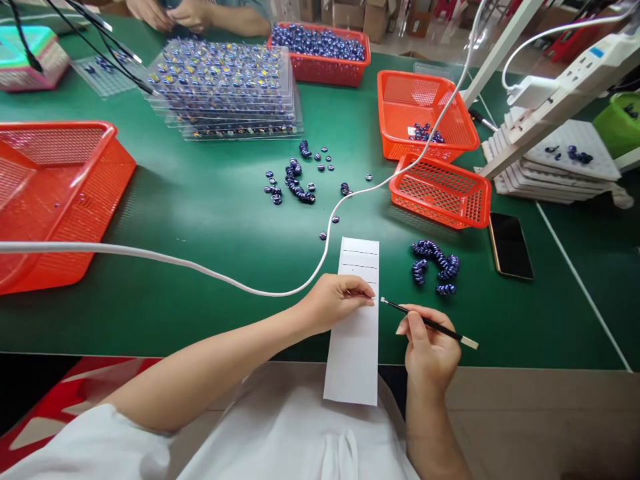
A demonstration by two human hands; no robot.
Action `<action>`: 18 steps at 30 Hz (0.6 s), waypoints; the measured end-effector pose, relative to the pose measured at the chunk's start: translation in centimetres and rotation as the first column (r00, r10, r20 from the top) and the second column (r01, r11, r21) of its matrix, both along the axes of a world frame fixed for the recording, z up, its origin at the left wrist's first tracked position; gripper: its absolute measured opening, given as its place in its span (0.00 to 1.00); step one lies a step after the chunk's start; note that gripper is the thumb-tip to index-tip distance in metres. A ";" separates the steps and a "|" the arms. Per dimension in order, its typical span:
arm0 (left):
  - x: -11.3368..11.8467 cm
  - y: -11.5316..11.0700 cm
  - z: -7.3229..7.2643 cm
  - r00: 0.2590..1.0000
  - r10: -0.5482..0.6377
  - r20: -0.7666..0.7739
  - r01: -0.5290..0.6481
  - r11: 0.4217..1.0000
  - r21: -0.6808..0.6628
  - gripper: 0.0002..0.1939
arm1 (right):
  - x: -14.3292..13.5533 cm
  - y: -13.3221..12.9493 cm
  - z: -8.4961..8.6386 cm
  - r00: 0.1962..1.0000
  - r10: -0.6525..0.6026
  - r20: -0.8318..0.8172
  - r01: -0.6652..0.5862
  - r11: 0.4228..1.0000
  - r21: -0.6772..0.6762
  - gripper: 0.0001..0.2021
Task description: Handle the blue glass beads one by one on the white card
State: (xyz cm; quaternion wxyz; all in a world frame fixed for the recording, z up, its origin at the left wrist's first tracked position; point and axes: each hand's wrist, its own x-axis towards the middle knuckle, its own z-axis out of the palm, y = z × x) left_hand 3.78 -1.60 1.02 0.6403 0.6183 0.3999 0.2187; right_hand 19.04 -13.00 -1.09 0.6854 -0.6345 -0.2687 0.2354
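My left hand (345, 300) is pinched closed over a white paper strip (355, 353); whatever is between the fingertips is too small to make out. The strip carries several dark lines across its upper part, and its lower end overhangs the table edge. In my right hand (430, 340) is a slim black stick (440, 327) with pale ends, held like a pen. Its tip points at the left fingertips, a small gap away. Rows of shiny dark-blue beads (440, 260) lie on the green table beyond the right hand. More loose blue beads (303, 190) are scattered past the strip.
A white cable (250, 288) crosses the table just beyond my left hand. Orange baskets stand at left (60, 200) and right (440, 190), near a phone (511, 245). Stacked clear trays (225, 93) and a bead-filled red basket (325, 70) stand farther back. Another person's hands (170, 13) are opposite.
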 end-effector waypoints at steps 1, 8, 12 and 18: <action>0.1 0.0 -0.3 1.000 -0.003 0.002 0.003 0.999 -0.035 0.04 | 0.0 0.0 -0.1 1.000 -0.008 0.003 0.008 1.000 0.005 0.08; -0.1 0.3 -1.3 0.997 -0.002 0.073 0.016 0.983 -0.184 0.10 | -0.1 0.1 0.1 0.999 0.005 0.035 -0.005 1.000 -0.009 0.08; 0.0 0.2 -1.3 0.995 0.002 0.096 0.011 0.990 -0.142 0.12 | -0.3 0.2 0.5 1.000 0.002 0.026 -0.002 1.000 -0.015 0.07; 0.2 -0.6 -1.5 0.997 -0.040 0.063 0.026 0.977 0.212 0.11 | -0.5 -0.2 0.3 0.997 0.044 0.068 -0.038 0.996 -0.085 0.06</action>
